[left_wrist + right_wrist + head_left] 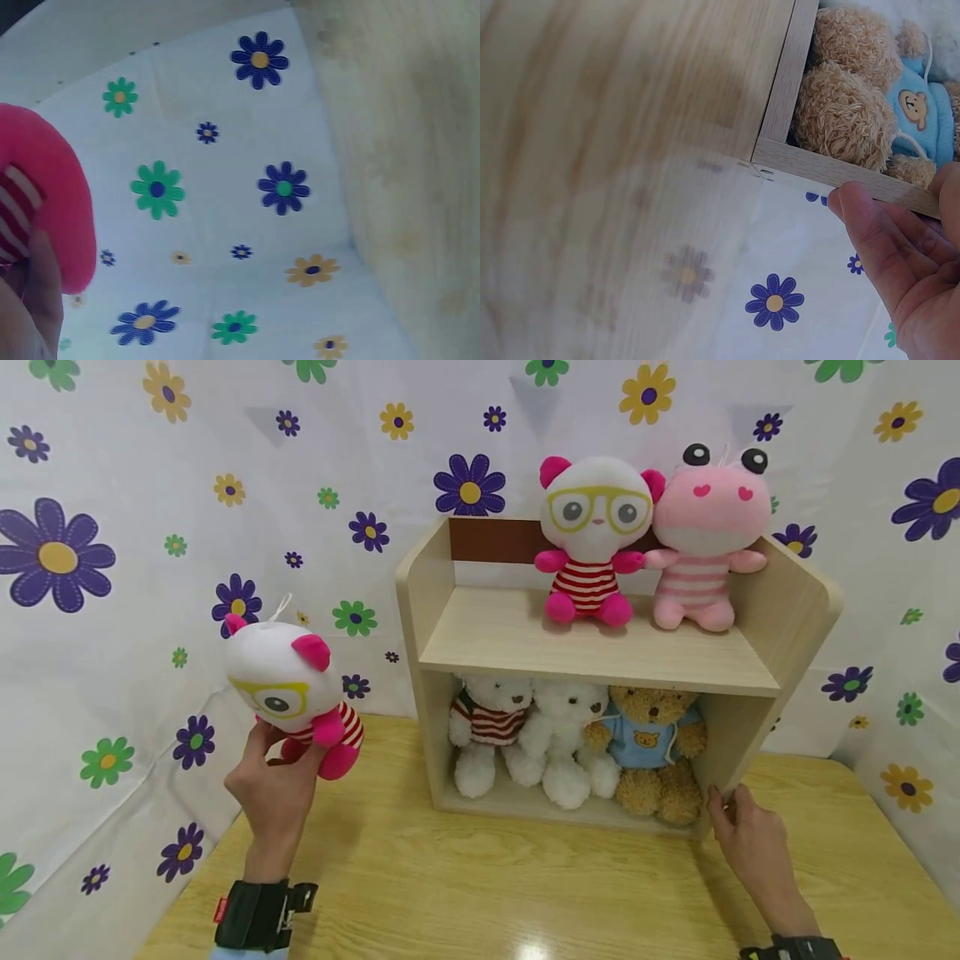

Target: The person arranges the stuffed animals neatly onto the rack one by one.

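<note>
My left hand [273, 789] holds a plush panda [281, 681] up over the left of the table, gripping it low on the body. It has a white head, pink ears, yellow glasses and a red-striped body; in the left wrist view only its pink limb [71, 210] and some stripes show. At the lower right, my right hand [750, 839] pinches the front edge of the side panel of a two-tier wooden shelf [600, 652]. Behind that edge, a brown teddy bear [844, 112] in a blue hoodie sits in the lower compartment.
On the upper tier sit a matching plush panda [597, 527] and a pink plush hippo [708, 518], side by side. Two white bears, one in a striped sweater [491, 722] and one plain [566, 743], share the lower tier. Flowered cloth [300, 527] hangs behind the wooden table [480, 885].
</note>
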### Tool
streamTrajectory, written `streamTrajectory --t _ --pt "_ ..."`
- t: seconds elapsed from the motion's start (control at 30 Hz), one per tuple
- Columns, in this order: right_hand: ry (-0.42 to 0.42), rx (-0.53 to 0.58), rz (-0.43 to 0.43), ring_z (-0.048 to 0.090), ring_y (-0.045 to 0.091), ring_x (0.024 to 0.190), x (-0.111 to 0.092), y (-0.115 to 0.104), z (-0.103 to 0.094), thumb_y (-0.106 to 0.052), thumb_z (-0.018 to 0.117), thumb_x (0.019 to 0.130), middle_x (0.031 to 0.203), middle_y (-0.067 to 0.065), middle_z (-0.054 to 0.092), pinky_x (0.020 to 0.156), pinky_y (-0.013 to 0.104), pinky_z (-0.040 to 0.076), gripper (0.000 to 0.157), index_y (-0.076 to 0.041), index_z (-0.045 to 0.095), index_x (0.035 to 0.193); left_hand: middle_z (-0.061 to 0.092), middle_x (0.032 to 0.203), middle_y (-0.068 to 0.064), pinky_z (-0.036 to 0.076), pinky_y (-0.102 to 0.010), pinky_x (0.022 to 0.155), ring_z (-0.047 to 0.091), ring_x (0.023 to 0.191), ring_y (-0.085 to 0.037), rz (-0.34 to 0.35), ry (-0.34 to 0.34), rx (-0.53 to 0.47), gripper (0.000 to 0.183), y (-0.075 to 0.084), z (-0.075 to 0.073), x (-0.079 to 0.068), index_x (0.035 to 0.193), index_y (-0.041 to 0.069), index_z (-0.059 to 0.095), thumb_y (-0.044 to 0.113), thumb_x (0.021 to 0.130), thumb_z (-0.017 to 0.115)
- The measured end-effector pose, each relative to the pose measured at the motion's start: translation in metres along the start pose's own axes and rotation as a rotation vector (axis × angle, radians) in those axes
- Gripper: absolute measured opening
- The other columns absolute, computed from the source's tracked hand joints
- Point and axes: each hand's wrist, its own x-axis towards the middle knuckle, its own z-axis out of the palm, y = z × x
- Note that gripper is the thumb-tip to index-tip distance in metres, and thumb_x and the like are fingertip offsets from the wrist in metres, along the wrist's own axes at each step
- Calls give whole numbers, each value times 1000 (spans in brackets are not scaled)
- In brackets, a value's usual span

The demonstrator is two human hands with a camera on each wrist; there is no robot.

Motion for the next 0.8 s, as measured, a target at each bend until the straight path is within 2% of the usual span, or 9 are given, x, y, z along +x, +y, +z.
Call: streamTrajectory --t 0.07,0.13,0.3,0.37,0.43,0.53,0.6,0.7,0.8 --pt "4 2 -3 38 -5 39 0 0 0 5 69 86 50 4 55 35 16 26 17 1 56 75 77 108 -20 47 -5 77 63 101 18 46 21 -33 61 7 -1 1 129 4 69 4 73 91" --pt "9 1 -7 37 -6 40 1 0 1 5 69 86 50 3 54 35 16 26 17 1 57 75 77 105 -22 47 -4 75 64 100 17 80 36 -60 58 15 0 2 127 1 70 9 74 91" --pt "20 -11 -13 33 -7 42 -1 1 2 5 70 85 50 3 52 36 16 25 17 1 56 75 76 100 -25 46 -4 75 63 97 18 153 48 -106 62 41 5 4 120 -5 71 43 83 84" --pt "16 -17 -9 31 -8 43 -3 2 2 5 70 85 50 2 51 36 16 24 17 2 57 75 76 96 -25 46 -3 75 62 95 18 174 32 -127 62 52 9 5 116 -6 72 47 85 81" --pt "11 -19 0 30 -9 43 -5 3 2 4 70 85 50 2 51 36 16 24 17 1 56 75 76 93 -24 46 -4 74 63 91 16 185 0 -157 53 63 13 7 112 -6 73 38 85 83" --pt "13 -24 1 29 -8 43 -5 3 2 4 70 86 50 2 50 37 16 24 18 1 56 75 75 90 -22 48 -5 71 63 88 12 193 -61 -210 36 79 19 10 111 -5 74 15 83 85" --pt "20 -19 -3 29 -7 43 -5 3 3 3 69 86 50 1 50 37 17 23 19 0 55 74 75 90 -21 49 -5 70 64 88 10 197 -94 -235 34 89 25 13 111 -4 74 3 79 84" --pt "29 -20 -23 29 -5 42 -4 3 3 3 68 87 50 0 48 37 17 23 20 -1 54 74 76 91 -19 51 -6 70 65 88 10 202 -134 -264 35 105 33 18 111 -3 74 -3 77 84" --pt "35 -23 -21 29 -4 41 -2 4 3 3 68 87 49 0 47 37 18 23 20 -1 53 74 77 92 -14 53 -9 69 68 86 4 191 -192 -306 33 121 43 25 111 1 76 0 79 84"
